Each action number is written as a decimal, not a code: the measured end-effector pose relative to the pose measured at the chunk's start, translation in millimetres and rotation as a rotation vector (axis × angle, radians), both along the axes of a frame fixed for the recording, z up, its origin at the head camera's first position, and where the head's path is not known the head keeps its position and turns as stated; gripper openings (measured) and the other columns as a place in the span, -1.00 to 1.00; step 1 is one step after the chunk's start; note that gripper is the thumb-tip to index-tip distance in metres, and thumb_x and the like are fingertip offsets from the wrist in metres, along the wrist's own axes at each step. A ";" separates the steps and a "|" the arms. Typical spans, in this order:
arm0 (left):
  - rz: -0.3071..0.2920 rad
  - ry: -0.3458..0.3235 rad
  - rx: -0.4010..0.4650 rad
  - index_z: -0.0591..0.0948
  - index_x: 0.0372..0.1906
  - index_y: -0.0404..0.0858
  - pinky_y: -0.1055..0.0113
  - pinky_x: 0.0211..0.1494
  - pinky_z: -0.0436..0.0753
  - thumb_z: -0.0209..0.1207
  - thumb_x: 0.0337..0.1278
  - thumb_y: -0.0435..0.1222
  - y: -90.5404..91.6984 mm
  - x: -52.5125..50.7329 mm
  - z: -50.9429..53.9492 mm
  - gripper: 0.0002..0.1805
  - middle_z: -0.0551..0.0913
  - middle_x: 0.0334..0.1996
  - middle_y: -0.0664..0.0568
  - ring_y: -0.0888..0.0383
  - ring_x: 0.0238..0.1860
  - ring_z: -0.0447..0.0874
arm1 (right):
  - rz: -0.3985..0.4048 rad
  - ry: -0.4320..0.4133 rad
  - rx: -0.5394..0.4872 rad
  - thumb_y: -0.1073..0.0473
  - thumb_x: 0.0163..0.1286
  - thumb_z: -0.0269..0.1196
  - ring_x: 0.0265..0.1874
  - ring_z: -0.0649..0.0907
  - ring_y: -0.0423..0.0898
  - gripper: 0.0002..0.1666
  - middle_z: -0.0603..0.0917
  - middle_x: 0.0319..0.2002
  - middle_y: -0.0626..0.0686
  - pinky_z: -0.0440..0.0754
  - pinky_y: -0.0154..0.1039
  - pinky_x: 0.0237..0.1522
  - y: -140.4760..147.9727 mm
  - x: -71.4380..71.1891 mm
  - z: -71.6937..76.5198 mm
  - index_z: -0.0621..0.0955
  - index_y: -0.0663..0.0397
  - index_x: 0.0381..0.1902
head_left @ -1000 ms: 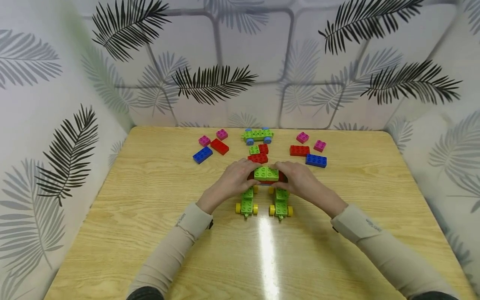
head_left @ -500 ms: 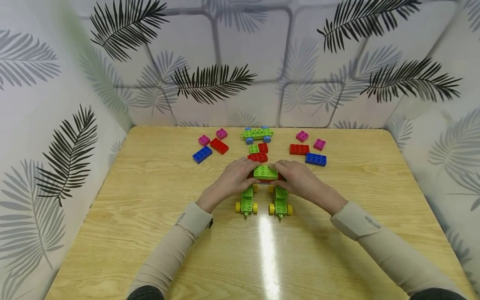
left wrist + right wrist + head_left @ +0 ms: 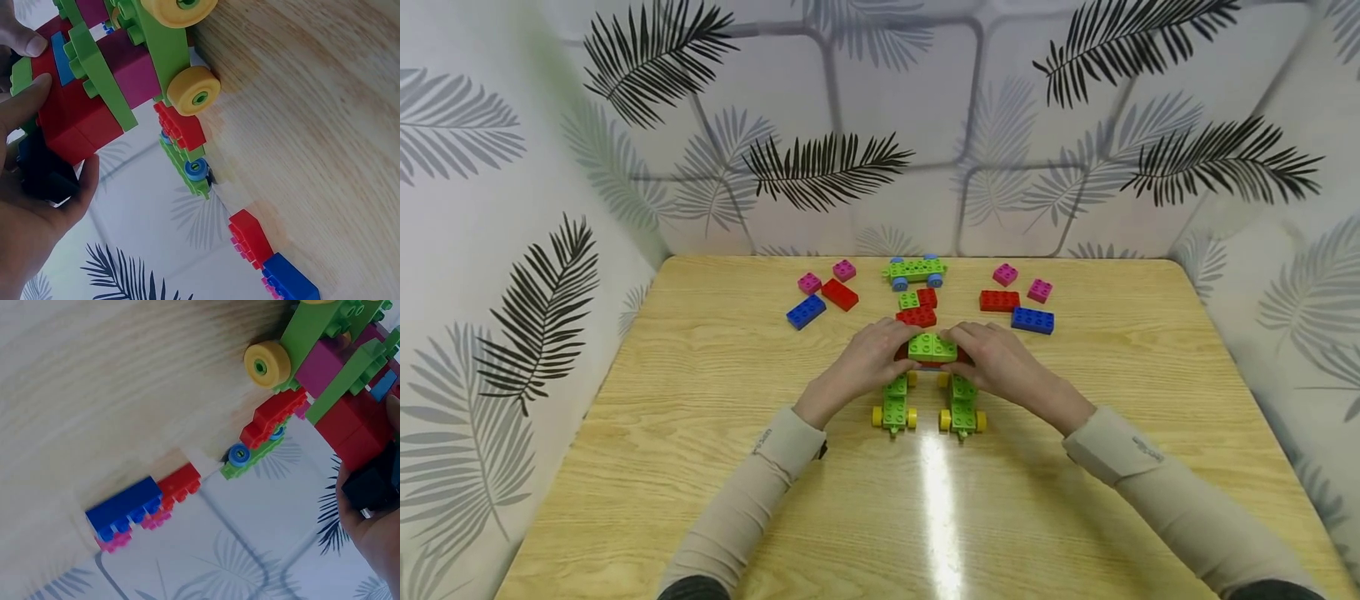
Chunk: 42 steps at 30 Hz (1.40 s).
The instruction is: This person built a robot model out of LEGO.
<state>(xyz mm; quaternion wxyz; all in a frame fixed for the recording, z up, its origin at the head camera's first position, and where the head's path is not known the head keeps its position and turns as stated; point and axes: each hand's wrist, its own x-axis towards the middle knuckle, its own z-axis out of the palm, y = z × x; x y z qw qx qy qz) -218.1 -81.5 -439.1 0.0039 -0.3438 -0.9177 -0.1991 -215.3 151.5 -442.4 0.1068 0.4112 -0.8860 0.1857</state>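
A structure of toy building blocks stands near the table's middle, topped by light green bricks [image 3: 932,347]. Red bricks [image 3: 75,112] sit below, with a blue piece [image 3: 62,58] and purple bricks [image 3: 129,67] lower down. Two green wheeled bases [image 3: 894,410] with yellow wheels [image 3: 194,90] carry it. My left hand [image 3: 872,354] grips the upper part from the left, thumb on the near face and fingers round the far side. From the other side my right hand [image 3: 1000,357] holds it likewise. A dark block [image 3: 45,167] lies inside the left hand's grasp; the palms hide part of the upper bricks.
Behind the structure are loose red bricks [image 3: 916,317], a small green brick [image 3: 908,300] and a green wheeled base with blue wheels [image 3: 914,270]. Blue bricks [image 3: 1032,320], red bricks [image 3: 999,301] and pink bricks [image 3: 1040,290] lie to both sides. A patterned wall [image 3: 895,208] borders the table.
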 end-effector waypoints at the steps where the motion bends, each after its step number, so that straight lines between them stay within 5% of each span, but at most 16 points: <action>1: 0.001 -0.007 0.001 0.50 0.23 -0.29 0.18 0.07 0.54 0.31 0.16 -0.20 0.1 0.4 0.2 -0.45 0.61 0.05 -0.06 0.05 0.03 0.52 | -0.006 -0.012 -0.003 0.10 0.15 0.45 -0.25 0.65 -0.04 -0.49 0.67 -0.15 0.09 0.63 -0.07 -0.18 0.1 0.4 -0.6 0.55 0.14 0.02; 15: 0.016 -0.024 -0.045 0.48 0.26 -0.20 0.15 0.07 0.53 0.32 0.15 -0.17 1.3 0.7 2.2 -0.43 0.58 0.13 0.02 0.06 0.04 0.49 | -0.093 -0.038 -0.014 0.00 0.25 0.37 -0.23 0.64 -0.01 -0.46 0.66 -0.08 0.12 0.62 -0.05 -0.19 -5.0 6.5 -2.1 0.50 0.12 0.10; 30: 0.029 -0.019 -0.043 0.47 0.27 -0.23 0.23 0.01 0.54 0.31 0.15 -0.15 -0.3 1.2 -0.1 -0.42 0.59 0.07 0.00 0.09 -0.04 0.48 | -0.080 -0.019 -0.055 -0.04 0.37 0.23 0.11 0.52 0.10 -0.45 0.54 0.12 0.15 0.48 0.13 0.09 -1.0 7.2 -2.7 0.50 0.15 0.19; 42: 0.027 -0.038 -0.018 0.48 0.26 -0.23 0.17 0.11 0.52 0.34 0.12 -0.15 -0.5 0.1 -0.9 -0.40 0.58 0.12 0.00 0.06 0.05 0.50 | -0.074 -0.050 -0.087 -0.01 0.36 0.25 0.04 0.56 0.07 -0.47 0.59 0.05 0.11 0.50 0.08 0.08 4.3 7.8 -9.8 0.48 0.11 0.20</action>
